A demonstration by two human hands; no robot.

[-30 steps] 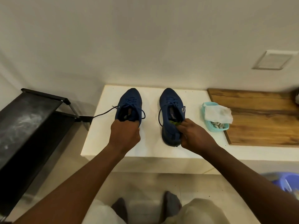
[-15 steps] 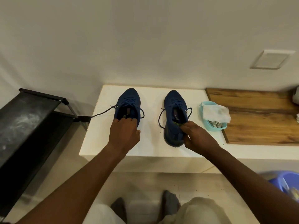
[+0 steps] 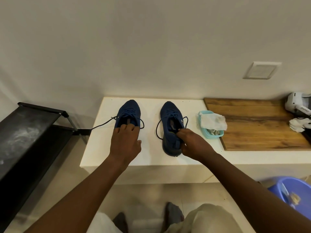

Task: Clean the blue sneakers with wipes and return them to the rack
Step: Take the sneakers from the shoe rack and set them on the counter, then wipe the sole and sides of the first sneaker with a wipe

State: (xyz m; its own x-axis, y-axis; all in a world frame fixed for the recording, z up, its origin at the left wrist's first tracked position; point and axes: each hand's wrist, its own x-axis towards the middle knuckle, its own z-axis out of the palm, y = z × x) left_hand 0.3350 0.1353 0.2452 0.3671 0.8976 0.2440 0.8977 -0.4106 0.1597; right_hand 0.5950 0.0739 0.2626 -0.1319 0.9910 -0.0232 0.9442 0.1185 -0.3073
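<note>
Two shoes stand on the white ledge [image 3: 151, 157], the left sneaker [image 3: 128, 110] and the right sneaker [image 3: 170, 113], toes toward its back edge. Your left hand [image 3: 125, 145] lies over the left sneaker's heel, fingers stretched into its opening, thumb splayed aside. Your right hand [image 3: 193, 143] pinches the right sneaker's heel collar. The black rack [image 3: 25, 132] stands left of the ledge.

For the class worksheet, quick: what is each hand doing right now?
Left hand: open, fingers resting on the left sneaker at its heel.
Right hand: closed, pinching the right sneaker at its heel collar.
</note>
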